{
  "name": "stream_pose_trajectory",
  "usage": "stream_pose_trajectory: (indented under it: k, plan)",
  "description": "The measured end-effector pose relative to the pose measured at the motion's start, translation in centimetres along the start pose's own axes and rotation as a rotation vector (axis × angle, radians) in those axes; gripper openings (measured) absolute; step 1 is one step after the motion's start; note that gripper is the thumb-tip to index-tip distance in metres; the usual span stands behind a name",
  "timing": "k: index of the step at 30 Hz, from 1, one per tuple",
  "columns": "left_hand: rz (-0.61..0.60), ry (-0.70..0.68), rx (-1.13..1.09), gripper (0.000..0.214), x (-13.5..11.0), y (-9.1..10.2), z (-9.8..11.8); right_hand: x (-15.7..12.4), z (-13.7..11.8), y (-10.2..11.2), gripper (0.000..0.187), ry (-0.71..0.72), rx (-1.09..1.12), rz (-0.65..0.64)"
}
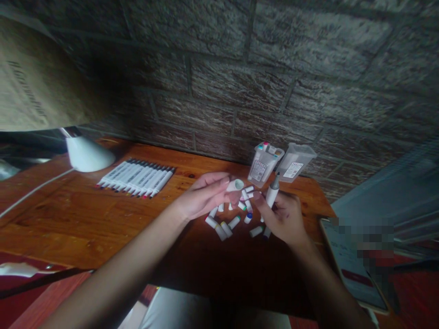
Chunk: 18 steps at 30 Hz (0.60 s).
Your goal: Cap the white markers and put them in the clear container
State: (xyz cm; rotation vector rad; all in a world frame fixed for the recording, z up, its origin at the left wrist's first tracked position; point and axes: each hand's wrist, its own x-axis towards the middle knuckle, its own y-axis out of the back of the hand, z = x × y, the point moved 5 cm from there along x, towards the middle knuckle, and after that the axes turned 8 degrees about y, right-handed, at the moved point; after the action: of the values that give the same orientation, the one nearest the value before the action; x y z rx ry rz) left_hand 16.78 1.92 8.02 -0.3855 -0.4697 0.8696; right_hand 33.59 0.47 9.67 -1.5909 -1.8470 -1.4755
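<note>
Between its thumb and fingers my left hand (207, 196) pinches a white marker cap (235, 185), its hollow end turned toward me. My right hand (284, 214) is closed around a white marker (272, 194) that stands nearly upright, its grey end and dark tip uncovered at the top. The cap and the marker are apart. Below and between the hands lie several loose white marker caps (234, 223) with coloured ends in red, yellow, green and blue. My right fingers hide some of them.
A row of white markers (137, 178) lies at the left, beside a lamp (85, 153) with a cord. Two clear plastic containers (297, 162) stand near the brick wall, one with a few coloured-end pieces in it. A tablet (356, 265) rests at the right edge.
</note>
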Motion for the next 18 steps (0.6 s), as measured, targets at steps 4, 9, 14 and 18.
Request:
stream_pose_trajectory:
  k: [4,9,14,18]
  plan:
    - [0.092,0.02,0.104,0.025,0.0,0.5,-0.1,-0.4,2.6,0.9,0.039,-0.245,0.152,0.141]
    - [0.214,0.035,0.421,0.029,0.5,0.8,0.0,-1.2,6.6,2.0,0.042,-0.478,0.301,0.421]
    - [0.352,-0.013,0.787,0.027,0.7,1.5,0.4,-1.4,7.9,1.8,0.04,-0.566,0.363,0.453]
    - [0.258,0.011,1.067,0.026,0.7,1.7,-0.2,-1.2,7.4,1.7,0.039,-0.573,0.393,0.46]
